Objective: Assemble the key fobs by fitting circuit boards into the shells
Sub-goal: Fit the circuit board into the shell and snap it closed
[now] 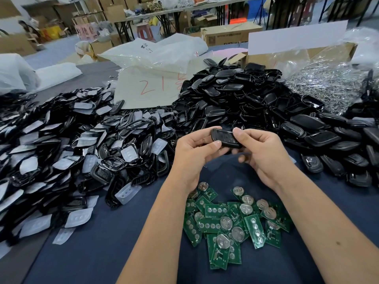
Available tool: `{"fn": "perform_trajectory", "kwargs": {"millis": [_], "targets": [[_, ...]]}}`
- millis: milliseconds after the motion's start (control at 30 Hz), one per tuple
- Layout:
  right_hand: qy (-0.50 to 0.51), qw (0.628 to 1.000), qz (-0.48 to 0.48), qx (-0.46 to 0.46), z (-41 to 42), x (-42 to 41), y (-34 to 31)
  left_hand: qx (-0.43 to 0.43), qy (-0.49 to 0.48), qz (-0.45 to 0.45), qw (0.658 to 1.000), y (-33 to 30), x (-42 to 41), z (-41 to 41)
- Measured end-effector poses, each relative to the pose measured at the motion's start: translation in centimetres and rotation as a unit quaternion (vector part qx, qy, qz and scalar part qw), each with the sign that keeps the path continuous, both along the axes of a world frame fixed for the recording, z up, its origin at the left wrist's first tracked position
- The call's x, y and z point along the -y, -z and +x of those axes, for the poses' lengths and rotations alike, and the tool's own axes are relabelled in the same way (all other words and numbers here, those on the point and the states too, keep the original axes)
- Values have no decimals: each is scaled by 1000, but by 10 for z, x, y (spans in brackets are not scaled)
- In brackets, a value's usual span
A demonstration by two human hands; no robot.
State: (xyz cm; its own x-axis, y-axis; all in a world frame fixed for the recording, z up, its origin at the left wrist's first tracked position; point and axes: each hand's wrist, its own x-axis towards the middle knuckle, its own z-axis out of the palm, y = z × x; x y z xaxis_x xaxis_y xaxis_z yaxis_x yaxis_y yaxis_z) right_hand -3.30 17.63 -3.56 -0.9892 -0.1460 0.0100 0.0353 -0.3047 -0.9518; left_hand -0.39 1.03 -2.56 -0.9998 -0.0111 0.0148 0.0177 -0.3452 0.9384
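A black key fob shell [224,137] is held above the table between both hands. My left hand [192,154] pinches its left end with thumb and fingers. My right hand [260,152] grips its right end, fingers curled over the top. Whether a board sits inside the shell is hidden. Below my wrists lies a pile of green circuit boards [235,224] with round coin cells on the dark blue tablecloth [106,242].
A heap of shell fronts with translucent button pads [67,160] fills the left. A taller heap of black shell backs [246,99] rises behind my hands and runs right. Plastic bags [155,52], a bag of metal rings [328,87] and cardboard boxes stand at the back.
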Motion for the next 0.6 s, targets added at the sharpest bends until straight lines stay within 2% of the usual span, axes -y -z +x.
{"fn": "perform_trajectory", "kwargs": {"millis": [133, 433, 500, 600], "targets": [[36, 995, 80, -41, -4, -2, 6, -9, -2, -11, 1000, 0, 0, 1], [56, 989, 96, -95, -5, -4, 9, -22, -23, -41, 999, 1, -2, 1], [79, 978, 139, -131, -4, -3, 9, -48, -97, -111, 988, 0, -4, 1], [87, 962, 173, -192, -2, 0, 8, -88, -189, -237, 949, 1, -4, 0]]}}
